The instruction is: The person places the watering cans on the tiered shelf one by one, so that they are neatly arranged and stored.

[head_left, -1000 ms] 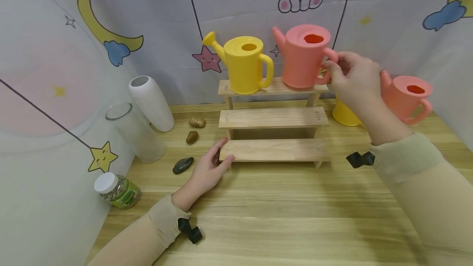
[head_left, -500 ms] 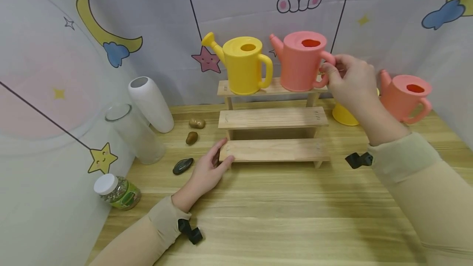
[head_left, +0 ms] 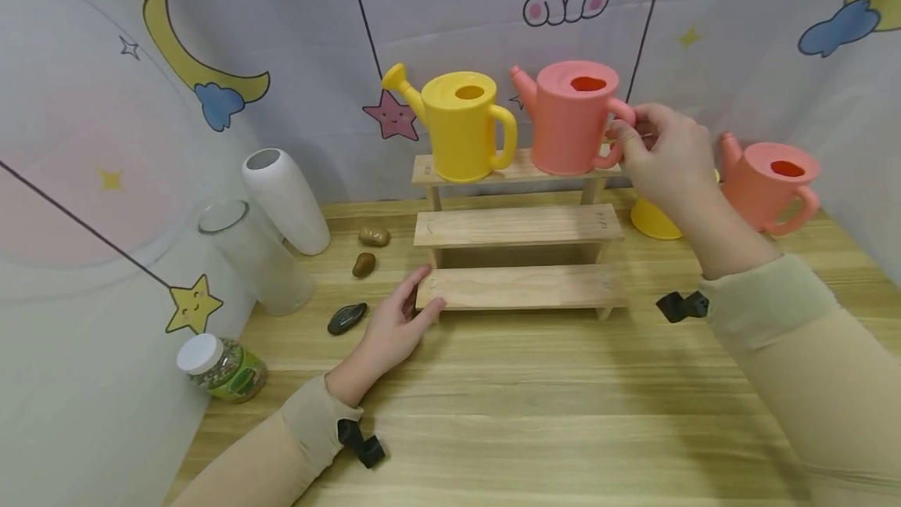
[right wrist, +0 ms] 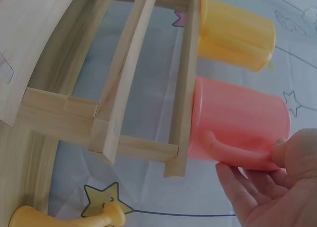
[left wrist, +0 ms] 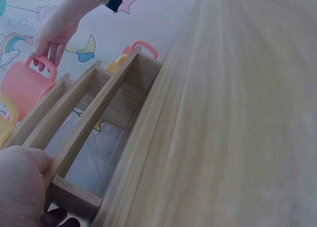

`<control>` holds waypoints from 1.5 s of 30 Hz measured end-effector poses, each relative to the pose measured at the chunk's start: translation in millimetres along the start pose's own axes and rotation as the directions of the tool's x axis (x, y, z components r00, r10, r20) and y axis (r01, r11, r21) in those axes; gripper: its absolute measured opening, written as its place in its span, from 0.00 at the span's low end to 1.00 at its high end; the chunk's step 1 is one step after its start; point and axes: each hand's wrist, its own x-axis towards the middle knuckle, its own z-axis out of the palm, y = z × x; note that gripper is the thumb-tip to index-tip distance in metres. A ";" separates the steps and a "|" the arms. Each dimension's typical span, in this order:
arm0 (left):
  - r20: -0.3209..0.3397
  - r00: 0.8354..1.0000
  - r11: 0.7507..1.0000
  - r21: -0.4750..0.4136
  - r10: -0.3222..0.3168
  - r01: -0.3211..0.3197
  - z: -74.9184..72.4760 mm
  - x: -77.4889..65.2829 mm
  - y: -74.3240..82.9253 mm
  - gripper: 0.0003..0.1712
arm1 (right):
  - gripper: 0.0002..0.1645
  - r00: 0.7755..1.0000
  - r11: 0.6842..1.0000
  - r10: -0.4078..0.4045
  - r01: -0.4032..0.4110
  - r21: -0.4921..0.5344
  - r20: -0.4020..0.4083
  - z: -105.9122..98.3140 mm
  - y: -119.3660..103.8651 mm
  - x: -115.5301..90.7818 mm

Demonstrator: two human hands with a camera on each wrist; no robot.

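Head view: right hand [head_left: 667, 153] pinches pink can [head_left: 568, 130] handle, one o'clock; left hand [head_left: 396, 325] grips wooden shelf [head_left: 521, 288], eight o'clock; leftward nudge could topple yellow can [head_left: 457, 139], eleven o'clock.

I see smooth plastic in the yellow watering can [head_left: 459, 139] at my twelve o'clock and the pink watering can [head_left: 568, 127] at two, matt wood in the tiered stand [head_left: 521, 288], and a glossy black pebble [head_left: 347, 319] at eight.
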 end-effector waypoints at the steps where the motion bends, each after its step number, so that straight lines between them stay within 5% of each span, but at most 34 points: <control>1: -0.001 1.000 1.000 -0.001 0.000 0.000 -0.3 -0.4 -0.3 0.41 | 0.33 1.000 1.000 0.004 -0.004 0.004 0.006 0.0 0.0 0.1; 10: -0.018 1.000 0.999 0.039 0.000 0.001 -2.0 -2.3 1.2 0.41 | 0.44 0.996 0.994 0.072 -0.076 0.080 0.045 -11.2 17.1 -1.0; 18: -0.014 1.000 1.000 0.026 0.006 -0.006 -1.1 -2.5 1.1 0.41 | 0.32 0.977 0.962 0.195 -0.174 0.210 -0.083 -40.2 73.7 -5.6; 21: -0.007 1.000 1.000 0.024 0.005 -0.005 -0.2 -3.3 0.5 0.40 | 0.27 0.942 0.944 0.271 -0.218 0.249 -0.199 -46.4 96.8 -9.8; 26: -0.016 1.000 0.999 0.041 0.001 -0.001 0.0 -3.7 0.4 0.40 | 0.28 0.844 0.907 0.420 -0.375 0.191 -0.334 -48.0 127.8 -19.7; 36: -0.013 1.000 0.999 0.040 0.004 -0.003 -1.7 -2.1 -0.4 0.40 | 0.35 0.780 0.822 0.569 -0.545 0.163 -0.261 -46.5 201.0 -31.9; 45: -0.024 1.000 0.999 0.052 -0.009 0.011 -1.4 -2.8 0.9 0.39 | 0.41 0.790 0.814 0.580 -0.572 0.104 -0.197 -34.0 250.8 -36.7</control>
